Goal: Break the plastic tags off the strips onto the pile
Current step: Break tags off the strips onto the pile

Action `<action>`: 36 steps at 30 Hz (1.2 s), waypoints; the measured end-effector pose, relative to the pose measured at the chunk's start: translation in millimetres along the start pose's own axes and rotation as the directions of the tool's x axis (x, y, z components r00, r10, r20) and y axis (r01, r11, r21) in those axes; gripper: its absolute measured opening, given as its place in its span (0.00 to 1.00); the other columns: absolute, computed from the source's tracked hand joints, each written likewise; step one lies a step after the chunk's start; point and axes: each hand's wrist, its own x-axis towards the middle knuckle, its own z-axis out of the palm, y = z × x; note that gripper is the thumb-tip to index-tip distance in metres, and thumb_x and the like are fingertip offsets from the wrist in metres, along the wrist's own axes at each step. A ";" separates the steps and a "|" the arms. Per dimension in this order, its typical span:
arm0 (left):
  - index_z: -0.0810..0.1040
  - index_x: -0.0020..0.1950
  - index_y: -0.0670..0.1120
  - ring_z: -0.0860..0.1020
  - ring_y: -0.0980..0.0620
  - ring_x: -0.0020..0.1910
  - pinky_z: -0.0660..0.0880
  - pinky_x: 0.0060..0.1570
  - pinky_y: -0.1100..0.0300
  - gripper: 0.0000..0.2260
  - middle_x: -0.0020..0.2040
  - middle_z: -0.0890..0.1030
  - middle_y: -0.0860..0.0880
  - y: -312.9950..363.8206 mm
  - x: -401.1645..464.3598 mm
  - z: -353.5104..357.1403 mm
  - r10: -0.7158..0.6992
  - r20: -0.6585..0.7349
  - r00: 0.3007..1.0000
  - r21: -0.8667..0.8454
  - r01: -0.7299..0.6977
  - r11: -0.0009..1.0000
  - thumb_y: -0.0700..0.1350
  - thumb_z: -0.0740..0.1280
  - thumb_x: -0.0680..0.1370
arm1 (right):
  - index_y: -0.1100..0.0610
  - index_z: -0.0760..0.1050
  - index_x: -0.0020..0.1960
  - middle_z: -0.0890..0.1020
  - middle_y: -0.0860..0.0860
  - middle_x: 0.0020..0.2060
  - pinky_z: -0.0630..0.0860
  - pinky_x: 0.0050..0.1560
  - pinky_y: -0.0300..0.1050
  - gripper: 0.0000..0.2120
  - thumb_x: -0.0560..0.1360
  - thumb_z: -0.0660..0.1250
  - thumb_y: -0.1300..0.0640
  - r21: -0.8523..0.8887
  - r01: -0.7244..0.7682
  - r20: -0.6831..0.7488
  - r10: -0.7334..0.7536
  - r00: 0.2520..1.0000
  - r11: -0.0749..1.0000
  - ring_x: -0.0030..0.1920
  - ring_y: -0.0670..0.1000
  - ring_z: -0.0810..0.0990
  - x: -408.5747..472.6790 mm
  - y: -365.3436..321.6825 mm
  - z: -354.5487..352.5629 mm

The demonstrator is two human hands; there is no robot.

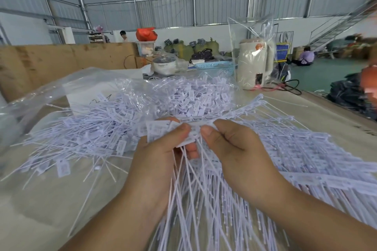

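- The left hand [161, 149] and right hand [230, 144] are pinching one strip [190, 134] of tags between thumbs and fingers, each grip clamping on it above the counter's [40, 199] near middle.
- More strips [306, 161] are lying toward the right edge.
- The pile [114, 128] is spreading left and back, beside a clear bag [40, 96].
- A kettle [255, 63] is standing at the far edge.
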 end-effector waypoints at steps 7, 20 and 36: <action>0.80 0.32 0.45 0.72 0.53 0.22 0.75 0.28 0.60 0.15 0.25 0.74 0.50 6.8 20.3 -22.9 -0.046 -0.037 0.998 0.110 0.050 0.993 0.46 0.66 0.77 | 0.56 0.67 0.33 0.67 0.46 0.24 0.64 0.25 0.38 0.19 0.79 0.60 0.48 0.074 0.017 -0.232 0.001 0.973 0.997 0.24 0.46 0.64 -1.9 -3.7 -2.2; 0.81 0.40 0.41 0.74 0.50 0.19 0.71 0.19 0.63 0.02 0.26 0.77 0.42 -6.8 10.7 -7.3 -0.083 0.165 0.983 0.202 0.049 0.978 0.39 0.70 0.72 | 0.43 0.69 0.56 0.71 0.42 0.22 0.66 0.28 0.35 0.15 0.71 0.63 0.41 0.032 -0.124 0.088 0.121 0.989 0.992 0.24 0.43 0.69 -7.1 11.8 -9.1; 0.72 0.46 0.36 0.71 0.44 0.17 0.70 0.19 0.58 0.25 0.27 0.73 0.37 -37.8 13.4 2.2 0.074 0.228 0.971 0.238 -0.129 0.963 0.61 0.58 0.79 | 0.44 0.81 0.51 0.79 0.51 0.34 0.71 0.21 0.40 0.11 0.81 0.62 0.57 0.292 -0.275 0.225 0.214 0.951 0.916 0.20 0.52 0.72 -10.3 14.3 10.3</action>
